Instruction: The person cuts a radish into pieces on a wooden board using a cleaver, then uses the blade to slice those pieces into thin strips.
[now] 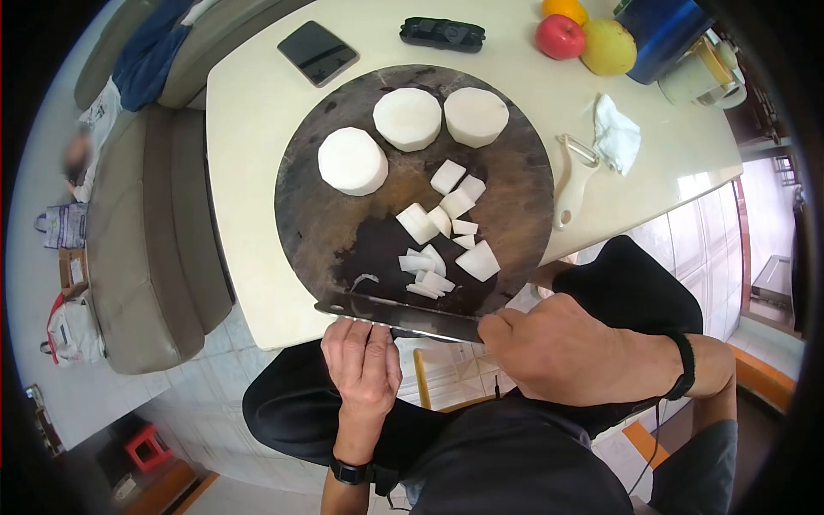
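Note:
My right hand [558, 348] is wrapped round the handle of a cleaver [399, 316], whose dark blade reaches left across the near edge of a round dark cutting board [300, 206]. My left hand [360, 362] is at the blade's left part, fingers together; what they hold, if anything, is hidden. Small white slices [427, 270] lie on the board just beyond the blade. Farther up are white chunks [417, 223] and another chunk [478, 261] on the right. Three thick white rounds, one at the left [353, 160], rest on the far half.
A phone [318, 53] and a black case [442, 34] lie beyond the board. Fruit [608, 47], a blue container [661, 34], a white cloth [616, 135] and a peeler [573, 184] are on the right. Another person [103, 129] is at the far left by a sofa [142, 240].

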`<state>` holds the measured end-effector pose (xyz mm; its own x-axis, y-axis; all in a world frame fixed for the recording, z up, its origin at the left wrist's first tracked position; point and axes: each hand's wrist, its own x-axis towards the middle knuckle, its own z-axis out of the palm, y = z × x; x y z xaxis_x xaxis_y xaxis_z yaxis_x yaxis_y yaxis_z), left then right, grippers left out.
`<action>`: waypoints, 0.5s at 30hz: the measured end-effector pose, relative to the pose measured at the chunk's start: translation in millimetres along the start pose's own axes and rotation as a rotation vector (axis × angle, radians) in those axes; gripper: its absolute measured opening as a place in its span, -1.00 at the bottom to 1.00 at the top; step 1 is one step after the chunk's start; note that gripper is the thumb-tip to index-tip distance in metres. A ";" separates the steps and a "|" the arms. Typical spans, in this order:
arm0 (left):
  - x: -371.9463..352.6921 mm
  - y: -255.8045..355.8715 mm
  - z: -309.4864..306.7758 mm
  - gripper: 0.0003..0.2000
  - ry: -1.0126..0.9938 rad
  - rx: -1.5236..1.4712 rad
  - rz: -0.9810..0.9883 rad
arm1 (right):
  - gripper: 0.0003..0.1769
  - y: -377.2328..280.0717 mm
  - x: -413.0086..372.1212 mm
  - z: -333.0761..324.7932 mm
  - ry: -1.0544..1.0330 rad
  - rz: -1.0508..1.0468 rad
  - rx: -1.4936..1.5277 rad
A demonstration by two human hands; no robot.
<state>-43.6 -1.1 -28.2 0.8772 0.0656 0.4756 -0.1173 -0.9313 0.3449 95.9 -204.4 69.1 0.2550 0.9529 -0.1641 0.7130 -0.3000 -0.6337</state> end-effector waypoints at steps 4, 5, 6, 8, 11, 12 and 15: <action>-4.4 -0.5 2.1 -0.76 -0.008 0.028 0.010 | -0.71 -3.6 -5.9 -5.4 -0.052 -0.027 0.011; -4.1 -0.1 2.3 -0.77 0.002 0.034 0.012 | -0.71 -4.4 -6.9 -4.9 -0.044 -0.017 0.002; -3.9 -0.1 2.5 -0.77 0.014 0.039 0.014 | -0.70 -4.9 -7.6 -4.5 -0.036 -0.008 -0.008; -4.3 -1.1 3.1 -0.77 0.014 0.038 0.013 | -0.70 -5.1 -8.9 -4.4 -0.040 -0.003 -0.020; -4.0 0.0 2.6 -0.76 0.022 0.045 0.013 | -0.69 -3.8 -10.8 -3.7 -0.033 0.006 -0.038; -3.7 0.6 2.6 -0.76 0.031 0.055 0.012 | -0.69 -3.2 -11.2 -3.4 -0.022 0.008 -0.043; -3.6 3.7 5.2 -0.75 0.079 0.040 -0.028 | -0.69 -2.1 -13.2 -2.7 0.001 0.036 -0.075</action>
<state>-44.8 -6.6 -32.8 0.8402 0.1180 0.5293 -0.0738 -0.9421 0.3272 92.8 -216.4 74.7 0.2820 0.9415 -0.1845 0.7502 -0.3363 -0.5693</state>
